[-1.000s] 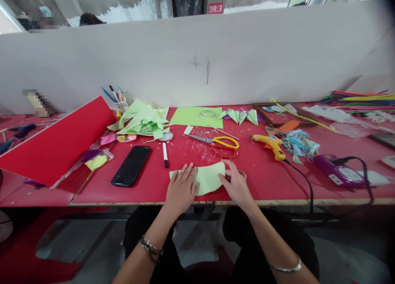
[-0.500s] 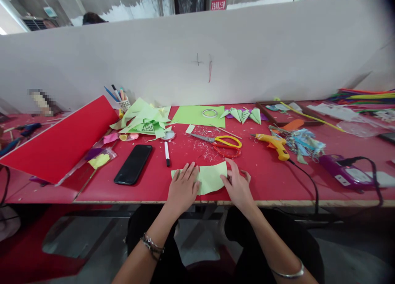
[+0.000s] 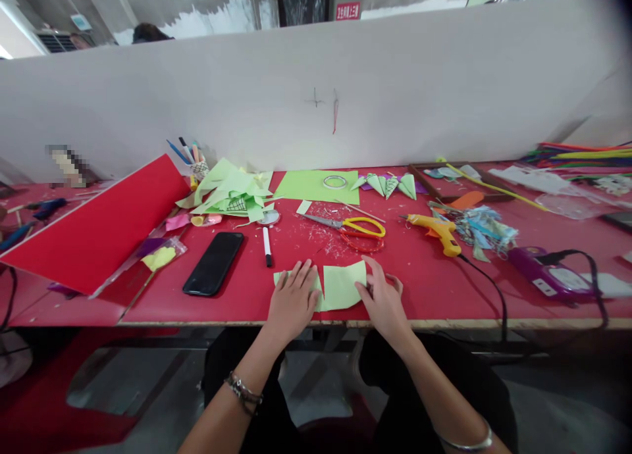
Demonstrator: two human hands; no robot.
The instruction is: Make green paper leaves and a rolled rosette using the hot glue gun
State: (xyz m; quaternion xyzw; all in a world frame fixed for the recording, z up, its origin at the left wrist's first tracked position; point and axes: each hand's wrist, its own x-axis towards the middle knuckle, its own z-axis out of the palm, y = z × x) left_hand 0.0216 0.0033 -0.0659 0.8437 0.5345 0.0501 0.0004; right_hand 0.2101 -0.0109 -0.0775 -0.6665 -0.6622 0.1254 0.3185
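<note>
While the left hand (image 3: pixel 293 296) lies flat with its fingers spread on the pale green paper (image 3: pixel 344 286), the right hand (image 3: pixel 386 301) pinches the paper's right end with its thumb and a finger. The paper is on the red table (image 3: pixel 434 289), near the front edge. Its long way goes from left to right, almost in line with that edge. A thin gap cuts in from the far side, near the middle. I can't tell if the two parts join at the near side. Past the paper, the scissors (image 3: pixel 345 224) point left. The white pen (image 3: pixel 267 245) has its black end toward the person.
</note>
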